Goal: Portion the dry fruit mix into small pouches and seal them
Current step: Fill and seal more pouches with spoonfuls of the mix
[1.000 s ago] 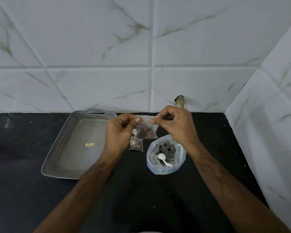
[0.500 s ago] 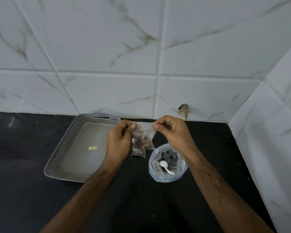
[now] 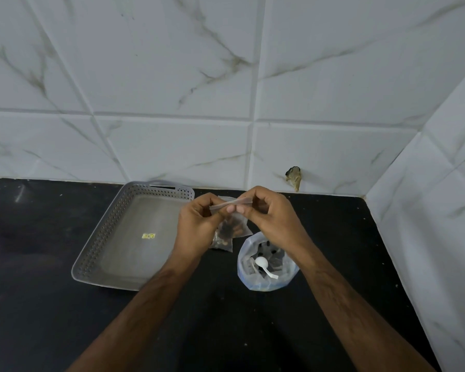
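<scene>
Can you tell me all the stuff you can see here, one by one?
Perforated grey plastic tray: one, grey, on the black countertop, left of the hands.
Small clear plastic pouch of dry fruit: one, clear with brown contents, held up by both hands at its top strip.
Second small filled pouch: one, clear with dark contents, lying on the counter under the held one.
Large clear plastic bag: one, bluish-clear, open, right of the tray.
Small white plastic spoon: one, white, inside the large bag.
White marble-look wall tiles: many, behind the counter.
Left hand: pinching the pouch top.
Right hand: pinching the pouch top.
</scene>
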Demonstrator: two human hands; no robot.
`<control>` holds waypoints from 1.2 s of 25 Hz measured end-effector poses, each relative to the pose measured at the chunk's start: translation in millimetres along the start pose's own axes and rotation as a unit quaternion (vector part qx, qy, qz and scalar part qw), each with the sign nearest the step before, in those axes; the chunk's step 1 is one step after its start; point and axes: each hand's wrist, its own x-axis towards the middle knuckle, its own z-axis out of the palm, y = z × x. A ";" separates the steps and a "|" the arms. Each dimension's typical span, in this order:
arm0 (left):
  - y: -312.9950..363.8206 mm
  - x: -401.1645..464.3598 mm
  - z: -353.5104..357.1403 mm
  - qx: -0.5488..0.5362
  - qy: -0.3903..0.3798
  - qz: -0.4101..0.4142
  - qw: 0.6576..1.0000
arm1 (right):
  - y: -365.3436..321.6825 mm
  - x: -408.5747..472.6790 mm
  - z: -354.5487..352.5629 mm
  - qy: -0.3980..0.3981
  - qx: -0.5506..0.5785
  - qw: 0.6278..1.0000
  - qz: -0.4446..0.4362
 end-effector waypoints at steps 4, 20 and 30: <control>4.4 0.5 3.6 0.014 -0.010 0.011 1.000 | 1.5 1.1 2.3 0.050 0.052 0.997 0.009; 9.3 2.2 2.7 -0.085 0.045 -0.025 0.995 | -1.8 -0.6 3.4 0.030 0.108 0.994 0.016; 7.1 -6.4 14.7 -0.036 0.088 -0.005 0.995 | -13.5 -4.6 7.5 0.081 0.175 0.981 0.033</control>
